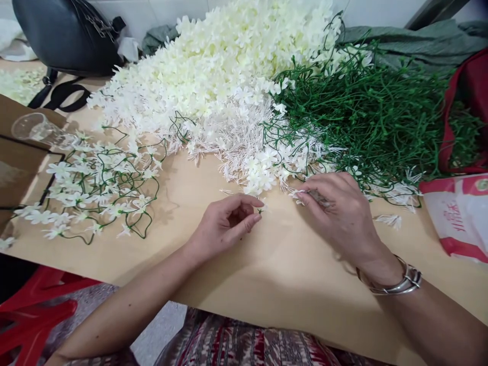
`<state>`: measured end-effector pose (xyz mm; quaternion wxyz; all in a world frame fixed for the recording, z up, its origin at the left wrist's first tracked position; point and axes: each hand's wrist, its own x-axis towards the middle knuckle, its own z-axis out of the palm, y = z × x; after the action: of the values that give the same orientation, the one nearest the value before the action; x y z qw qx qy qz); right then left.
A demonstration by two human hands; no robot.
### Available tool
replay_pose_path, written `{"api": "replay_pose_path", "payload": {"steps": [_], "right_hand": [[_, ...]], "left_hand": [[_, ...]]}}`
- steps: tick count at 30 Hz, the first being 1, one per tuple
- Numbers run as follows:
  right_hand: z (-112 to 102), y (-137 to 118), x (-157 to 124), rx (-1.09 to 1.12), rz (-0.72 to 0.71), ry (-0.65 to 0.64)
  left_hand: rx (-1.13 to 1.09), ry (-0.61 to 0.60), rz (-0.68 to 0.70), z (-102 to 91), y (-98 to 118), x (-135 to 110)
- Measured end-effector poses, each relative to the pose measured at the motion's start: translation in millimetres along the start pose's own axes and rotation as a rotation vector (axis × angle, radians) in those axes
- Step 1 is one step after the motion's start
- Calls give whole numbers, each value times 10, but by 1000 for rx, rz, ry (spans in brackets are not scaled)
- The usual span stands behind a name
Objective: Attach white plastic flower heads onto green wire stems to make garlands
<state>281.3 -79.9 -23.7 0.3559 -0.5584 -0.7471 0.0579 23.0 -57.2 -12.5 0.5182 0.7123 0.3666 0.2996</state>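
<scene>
Over the near middle of the table, my left hand (226, 221) is closed in a pinch. At its fingertips shows a tiny green-and-white flower piece (262, 208). To the right, my right hand (341, 216) is also closed, thumb against forefinger, with a small white flower piece (296, 196) at its tips; whether it holds more is hidden. Just beyond both hands lie loose white flower heads (259, 170) and many thin white stamens (244, 132). Dark green plastic stems (366, 112) are heaped behind my right hand.
A tall heap of cream petals (229, 56) rises at the back. Assembled white flower sprigs (102, 188) lie at left, near a clear plastic cup (41, 131) on its side. A black bag (68, 38), a red bag (467, 112) and a red-and-white packet (459, 216) stand around.
</scene>
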Motion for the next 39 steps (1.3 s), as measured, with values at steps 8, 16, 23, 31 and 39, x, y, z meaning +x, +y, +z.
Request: {"api": "replay_pose_path", "payload": {"steps": [8, 16, 23, 31, 39], "right_hand": [[10, -321, -48, 325, 114, -27], [129, -266, -51, 246, -71, 32], [170, 114, 46, -158, -97, 31], [53, -221, -19, 190, -7, 86], [102, -514, -138, 635, 405, -84]], "left_hand": [[249, 75, 297, 57, -49, 19], [212, 222, 275, 110, -115, 61], [-163, 340, -59, 204, -119, 85], [-292, 384, -140, 181, -50, 116], [-217, 402, -122, 256, -67, 111]]}}
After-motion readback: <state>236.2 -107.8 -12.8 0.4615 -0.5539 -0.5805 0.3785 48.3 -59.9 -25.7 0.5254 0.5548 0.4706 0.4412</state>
